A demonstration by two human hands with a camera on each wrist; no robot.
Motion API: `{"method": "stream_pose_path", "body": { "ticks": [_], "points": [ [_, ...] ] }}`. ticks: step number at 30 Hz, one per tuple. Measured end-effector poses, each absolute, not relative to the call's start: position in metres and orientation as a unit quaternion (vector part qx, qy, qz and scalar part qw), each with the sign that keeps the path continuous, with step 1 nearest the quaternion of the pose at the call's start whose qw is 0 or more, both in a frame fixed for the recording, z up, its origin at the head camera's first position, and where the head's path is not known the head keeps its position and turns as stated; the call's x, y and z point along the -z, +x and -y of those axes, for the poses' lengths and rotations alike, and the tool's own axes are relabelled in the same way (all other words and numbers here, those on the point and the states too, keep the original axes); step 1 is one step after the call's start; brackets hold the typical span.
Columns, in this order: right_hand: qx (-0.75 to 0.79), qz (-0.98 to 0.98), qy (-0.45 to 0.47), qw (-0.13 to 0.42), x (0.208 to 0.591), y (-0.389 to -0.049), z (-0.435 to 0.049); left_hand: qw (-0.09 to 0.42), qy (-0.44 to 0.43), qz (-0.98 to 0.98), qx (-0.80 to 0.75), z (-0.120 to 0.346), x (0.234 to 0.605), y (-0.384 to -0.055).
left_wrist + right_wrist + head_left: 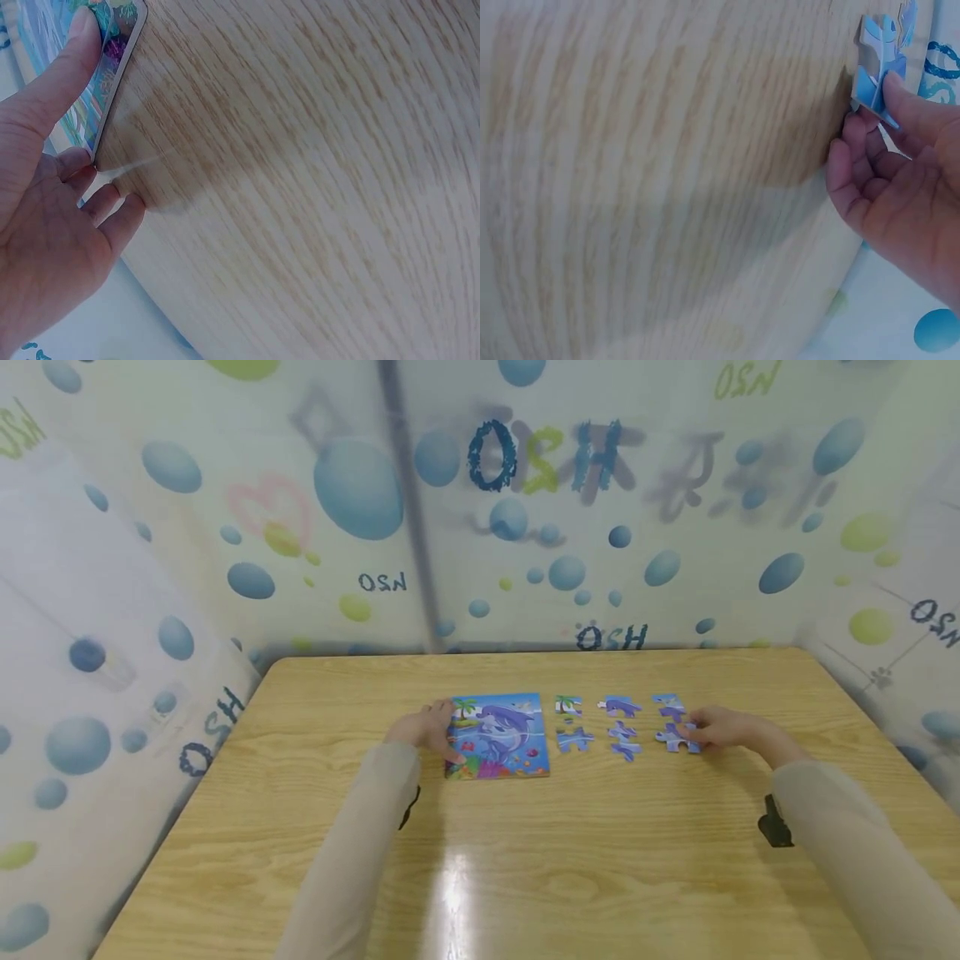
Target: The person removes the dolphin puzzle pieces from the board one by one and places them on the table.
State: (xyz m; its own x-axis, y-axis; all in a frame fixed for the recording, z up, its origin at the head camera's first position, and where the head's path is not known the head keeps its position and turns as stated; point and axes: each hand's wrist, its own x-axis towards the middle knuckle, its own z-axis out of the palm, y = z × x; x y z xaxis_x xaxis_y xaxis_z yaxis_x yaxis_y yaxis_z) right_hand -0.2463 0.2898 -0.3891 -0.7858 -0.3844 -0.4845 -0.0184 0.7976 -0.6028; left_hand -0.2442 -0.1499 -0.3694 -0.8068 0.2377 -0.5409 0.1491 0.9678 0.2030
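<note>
A square dolphin puzzle board (506,735) lies near the middle of the table, with a palm tree and coral in its picture. My left hand (427,727) grips its left side; in the left wrist view the thumb (64,71) lies on top and the fingers bend in at the edge. Off to the right, my right hand (723,728) pinches a blue and purple puzzle piece (672,740) between thumb and fingers. The right wrist view shows this piece (868,88) at the fingertips, low over the wood.
Between board and right hand are more loose pieces in two rows: a palm-tree piece (568,704), a purple dolphin piece (621,706) and several others. The wooden table (570,860) ends at a patterned curtain (480,568) behind and at both sides.
</note>
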Motion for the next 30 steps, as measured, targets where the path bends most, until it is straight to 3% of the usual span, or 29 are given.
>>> {"method": "stream_pose_path", "body": {
  "ticks": [7,15,25,30],
  "points": [
    [0.254,-0.920,-0.155,0.254,0.3878,-0.2441,-0.2857,0.293,0.101,-0.948,-0.076,0.1498,0.3716,-0.2435],
    [0.233,-0.937,-0.143,0.218,0.3866,-0.2407,-0.2829,0.294,0.102,-0.948,-0.069,0.1499,0.3724,-0.2446],
    [0.262,-0.929,-0.091,0.246,0.3882,-0.2427,-0.2847,0.267,0.139,-0.949,-0.094,0.1494,0.3742,-0.2388],
    [0.268,-0.927,-0.074,0.252,0.3873,-0.2466,-0.2817,0.277,0.149,-0.943,-0.111,0.1490,0.3725,-0.2352]
  ]
}}
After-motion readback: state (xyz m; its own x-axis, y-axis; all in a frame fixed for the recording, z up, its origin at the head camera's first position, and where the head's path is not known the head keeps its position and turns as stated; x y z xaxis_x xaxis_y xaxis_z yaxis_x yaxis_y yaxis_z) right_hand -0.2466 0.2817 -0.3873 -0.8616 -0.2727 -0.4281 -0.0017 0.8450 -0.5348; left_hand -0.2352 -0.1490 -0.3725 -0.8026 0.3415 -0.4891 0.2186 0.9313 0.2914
